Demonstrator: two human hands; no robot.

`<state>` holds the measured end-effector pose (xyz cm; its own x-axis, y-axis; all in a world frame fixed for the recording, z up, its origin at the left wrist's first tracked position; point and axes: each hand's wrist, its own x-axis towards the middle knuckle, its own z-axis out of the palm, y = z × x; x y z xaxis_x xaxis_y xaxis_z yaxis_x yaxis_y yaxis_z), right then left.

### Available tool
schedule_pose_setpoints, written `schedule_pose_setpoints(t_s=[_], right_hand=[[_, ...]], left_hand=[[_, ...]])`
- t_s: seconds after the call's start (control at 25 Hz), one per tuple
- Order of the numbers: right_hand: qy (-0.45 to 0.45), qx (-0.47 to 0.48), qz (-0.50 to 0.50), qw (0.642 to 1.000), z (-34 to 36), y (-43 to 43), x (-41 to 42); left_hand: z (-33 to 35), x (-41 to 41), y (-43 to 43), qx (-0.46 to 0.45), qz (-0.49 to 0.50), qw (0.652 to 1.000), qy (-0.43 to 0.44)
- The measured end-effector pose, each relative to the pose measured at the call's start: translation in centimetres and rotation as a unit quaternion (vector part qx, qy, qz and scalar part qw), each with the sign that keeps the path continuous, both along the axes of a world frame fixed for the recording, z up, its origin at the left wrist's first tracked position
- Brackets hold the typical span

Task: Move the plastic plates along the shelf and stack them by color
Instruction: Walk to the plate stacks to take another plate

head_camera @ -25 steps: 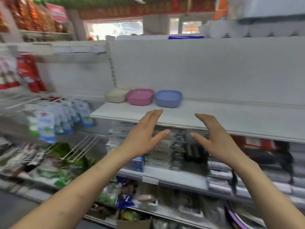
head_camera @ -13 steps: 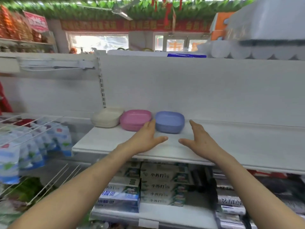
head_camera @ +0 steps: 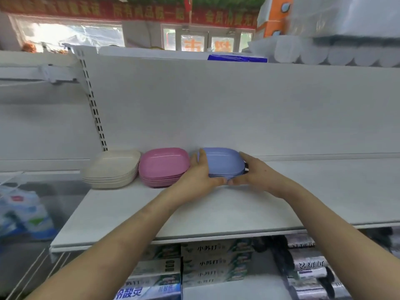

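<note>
Three stacks of upside-down plastic plates sit in a row at the back left of the white shelf (head_camera: 216, 213): a cream stack (head_camera: 112, 167), a pink stack (head_camera: 162, 166) and a blue stack (head_camera: 223, 162). My left hand (head_camera: 199, 174) grips the blue stack's left side, between it and the pink stack. My right hand (head_camera: 257, 172) holds its right side. The thumbs meet under the front edge. The stack rests on the shelf.
The shelf's white back panel (head_camera: 238, 109) rises right behind the plates. The shelf runs bare to the right. Toothpaste boxes (head_camera: 194, 267) fill the shelf below. Hanging packets (head_camera: 21, 213) sit at the left. Paper rolls (head_camera: 324, 53) lie on the top shelf.
Both hands reached forward from open in front of the shelf and closed on the two sides of the blue stack. The camera moved closer to the shelf.
</note>
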<state>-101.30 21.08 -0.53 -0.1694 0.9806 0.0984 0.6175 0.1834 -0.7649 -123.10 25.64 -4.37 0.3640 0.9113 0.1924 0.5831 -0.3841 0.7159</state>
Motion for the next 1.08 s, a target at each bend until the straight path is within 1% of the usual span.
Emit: schedule_pose_setpoints(t_s=[0.16, 0.32, 0.4, 0.56, 0.68, 0.8, 0.88, 1.0, 1.08], right_hand=[[0.037, 0.014, -0.032, 0.999, -0.5, -1.0, 0.5], [0.060, 0.049, -0.084, 0.993, -0.3, -5.1, 2.1], [0.066, 0.077, -0.119, 0.988, 0.0, -8.3, 3.7], [0.072, 0.139, -0.230, 0.961, -0.6, -18.8, 8.3], [0.059, 0.187, -0.325, 0.925, -1.9, -30.0, 11.3], [0.027, 0.195, -0.414, 0.889, -3.7, -41.9, 13.7], [0.010, 0.187, -0.480, 0.857, -5.1, -50.9, 14.4], [0.006, 0.187, -0.573, 0.798, -6.9, -63.4, 13.4], [-0.002, 0.178, -0.636, 0.751, -8.5, -71.8, 11.8]], left_hand=[[-0.5, 0.4, 0.7, 0.051, -0.011, 0.999, -0.014], [0.5, 2.5, -1.0, 0.088, -0.043, 0.995, -0.030], [1.6, 4.7, -3.2, 0.106, -0.072, 0.991, -0.044], [2.4, 11.7, -10.2, 0.125, -0.184, 0.972, -0.078], [2.1, 18.2, -18.2, 0.138, -0.306, 0.937, -0.099], [0.6, 24.0, -27.7, 0.104, -0.412, 0.897, -0.121], [-1.0, 27.6, -35.3, 0.089, -0.484, 0.861, -0.129], [-3.8, 31.7, -46.2, 0.067, -0.563, 0.815, -0.122], [-5.7, 33.8, -54.0, 0.057, -0.620, 0.776, -0.099]])
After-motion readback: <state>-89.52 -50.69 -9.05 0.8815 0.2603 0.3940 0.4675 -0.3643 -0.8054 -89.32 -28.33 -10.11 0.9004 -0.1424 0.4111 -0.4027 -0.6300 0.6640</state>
